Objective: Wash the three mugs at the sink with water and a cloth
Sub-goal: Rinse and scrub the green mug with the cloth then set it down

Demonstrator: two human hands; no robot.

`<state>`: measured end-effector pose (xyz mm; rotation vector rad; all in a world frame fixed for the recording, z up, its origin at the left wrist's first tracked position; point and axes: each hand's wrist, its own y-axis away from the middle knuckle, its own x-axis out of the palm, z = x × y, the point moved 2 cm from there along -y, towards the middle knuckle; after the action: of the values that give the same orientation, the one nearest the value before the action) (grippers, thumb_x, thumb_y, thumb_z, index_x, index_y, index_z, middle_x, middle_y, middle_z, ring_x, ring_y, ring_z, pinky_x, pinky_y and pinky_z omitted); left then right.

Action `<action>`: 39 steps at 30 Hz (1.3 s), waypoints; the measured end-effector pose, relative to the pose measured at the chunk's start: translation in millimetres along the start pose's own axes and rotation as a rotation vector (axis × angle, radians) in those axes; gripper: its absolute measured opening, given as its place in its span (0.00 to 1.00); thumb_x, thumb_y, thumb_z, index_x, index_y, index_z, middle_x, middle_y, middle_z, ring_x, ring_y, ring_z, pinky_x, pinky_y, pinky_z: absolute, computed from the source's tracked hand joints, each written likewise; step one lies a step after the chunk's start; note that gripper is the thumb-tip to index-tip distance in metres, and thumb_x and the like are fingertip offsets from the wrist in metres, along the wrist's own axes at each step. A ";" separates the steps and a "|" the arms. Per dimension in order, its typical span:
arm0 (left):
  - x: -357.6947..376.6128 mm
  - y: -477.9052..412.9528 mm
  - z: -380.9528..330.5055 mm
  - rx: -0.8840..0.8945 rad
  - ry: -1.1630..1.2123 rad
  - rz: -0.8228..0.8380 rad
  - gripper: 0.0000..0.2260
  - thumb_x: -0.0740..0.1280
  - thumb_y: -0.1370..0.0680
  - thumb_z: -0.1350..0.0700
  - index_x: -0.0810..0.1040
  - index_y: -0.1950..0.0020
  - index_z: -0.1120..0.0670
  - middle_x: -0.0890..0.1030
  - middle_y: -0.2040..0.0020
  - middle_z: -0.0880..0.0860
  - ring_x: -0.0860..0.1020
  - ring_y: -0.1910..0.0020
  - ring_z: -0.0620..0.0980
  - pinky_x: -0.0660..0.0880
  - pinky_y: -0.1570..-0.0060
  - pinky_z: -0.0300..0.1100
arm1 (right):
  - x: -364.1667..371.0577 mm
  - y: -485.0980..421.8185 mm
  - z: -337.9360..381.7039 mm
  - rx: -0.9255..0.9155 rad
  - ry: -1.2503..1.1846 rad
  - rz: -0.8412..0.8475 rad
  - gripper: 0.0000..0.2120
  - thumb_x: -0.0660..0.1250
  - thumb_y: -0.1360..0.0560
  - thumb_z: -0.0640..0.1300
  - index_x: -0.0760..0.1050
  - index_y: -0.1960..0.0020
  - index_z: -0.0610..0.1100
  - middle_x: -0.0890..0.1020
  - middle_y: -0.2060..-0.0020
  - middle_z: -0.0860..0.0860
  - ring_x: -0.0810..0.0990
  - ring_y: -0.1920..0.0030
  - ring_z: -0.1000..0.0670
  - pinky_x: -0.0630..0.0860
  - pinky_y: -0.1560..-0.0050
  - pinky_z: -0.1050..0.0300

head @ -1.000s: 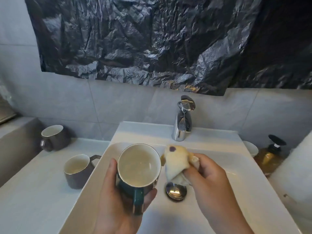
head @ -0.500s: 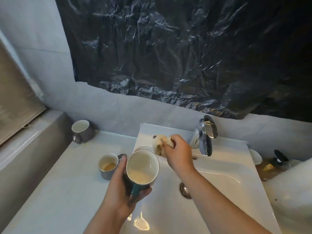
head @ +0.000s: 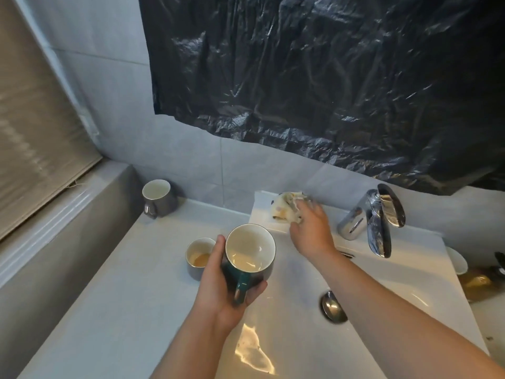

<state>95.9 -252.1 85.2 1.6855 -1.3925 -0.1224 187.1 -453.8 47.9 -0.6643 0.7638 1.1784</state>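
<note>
My left hand [head: 218, 285] grips a dark green mug [head: 250, 250] with a white inside, held upright over the left edge of the white sink [head: 300, 346]. A little brownish liquid lies in its bottom. My right hand [head: 310, 228] rests on a crumpled pale cloth [head: 284, 207] at the sink's back left corner; its fingers are blurred, so the grip is unclear. A grey mug [head: 198, 257] with brown liquid stands on the counter just left of the green one. A second grey mug [head: 158, 196] stands by the wall.
A chrome tap [head: 374, 222] stands at the back of the sink, right of the cloth. The drain plug [head: 332, 306] sits in the basin. A soap bottle [head: 483, 280] and a white dish [head: 456, 261] are at the far right. Black plastic sheeting [head: 328, 77] covers the wall.
My right hand carried the cloth from beside the green mug to the sink's back left corner. My head turned left and up. The green mug stayed in my left hand.
</note>
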 end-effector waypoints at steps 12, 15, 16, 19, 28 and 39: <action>4.7 88.4 34.4 0.071 -0.122 0.183 0.24 0.58 0.24 0.35 0.87 0.48 0.49 0.86 0.49 0.60 0.79 0.53 0.59 0.68 0.56 0.49 | -88.4 197.3 70.4 0.001 -0.594 0.397 0.33 0.75 0.34 0.51 0.62 0.41 0.76 0.73 0.45 0.76 0.72 0.41 0.70 0.72 0.48 0.73; 2.2 117.4 44.7 0.083 -0.179 0.170 0.25 0.56 0.21 0.36 0.85 0.43 0.50 0.84 0.47 0.66 0.75 0.52 0.60 0.69 0.62 0.48 | -109.0 213.6 63.3 -0.003 -0.606 0.408 0.34 0.76 0.39 0.54 0.62 0.42 0.76 0.75 0.46 0.75 0.73 0.41 0.69 0.72 0.49 0.73; 0.7 126.0 45.9 0.098 -0.219 0.176 0.25 0.55 0.20 0.37 0.85 0.41 0.51 0.82 0.46 0.68 0.76 0.54 0.60 0.71 0.64 0.48 | -117.0 219.9 63.2 -0.007 -0.612 0.414 0.34 0.76 0.40 0.54 0.63 0.43 0.77 0.76 0.47 0.74 0.74 0.42 0.68 0.72 0.49 0.72; -4.1 155.0 45.2 0.153 -0.320 0.180 0.21 0.55 0.17 0.43 0.85 0.42 0.51 0.86 0.49 0.61 0.82 0.54 0.59 0.80 0.59 0.49 | -134.5 237.3 62.2 -0.048 -0.629 0.408 0.32 0.77 0.40 0.53 0.66 0.44 0.76 0.77 0.47 0.72 0.77 0.44 0.65 0.74 0.47 0.67; -32.0 207.2 53.2 0.284 -0.491 0.153 0.27 0.70 0.32 0.40 0.82 0.43 0.59 0.80 0.53 0.63 0.80 0.53 0.58 0.82 0.48 0.50 | -142.5 276.1 70.0 -0.181 -0.670 0.496 0.30 0.75 0.37 0.54 0.68 0.39 0.69 0.78 0.44 0.68 0.76 0.42 0.61 0.77 0.44 0.61; -65.9 193.6 26.4 0.300 -0.534 0.094 0.26 0.70 0.31 0.39 0.84 0.44 0.59 0.84 0.47 0.64 0.84 0.50 0.56 0.82 0.45 0.51 | -120.0 263.7 97.0 -0.257 -0.629 0.535 0.30 0.74 0.40 0.58 0.69 0.40 0.69 0.78 0.44 0.67 0.76 0.42 0.61 0.76 0.43 0.61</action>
<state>-83.9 -201.9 172.6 1.9123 -1.9616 -0.3440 -74.2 -375.8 185.5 -0.2566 0.2504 1.8771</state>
